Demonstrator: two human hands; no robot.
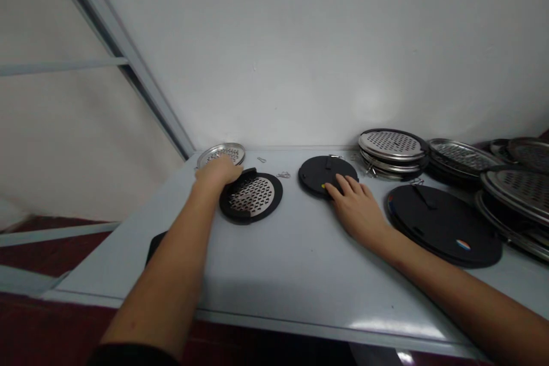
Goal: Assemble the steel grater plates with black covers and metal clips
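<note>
My left hand [219,171] reaches to the far left of the table, over the near edge of a round metal grater plate [229,152]. Its fingers are mostly hidden from me, so its hold cannot be told. Just right of it lies a round grater with a black rim [275,199] and a perforated metal face. My right hand [358,206] rests on the near right edge of a black round disc [315,171], fingers apart on its upper face. A small yellow mark shows by the thumb.
Small metal clips [283,175] lie between the discs. At the right stand a stack of round graters [392,143], a larger black disc [446,223] and more metal graters [521,189]. A wall [300,57] borders the grey table [274,274]. A dark object [154,245] sits behind my left forearm.
</note>
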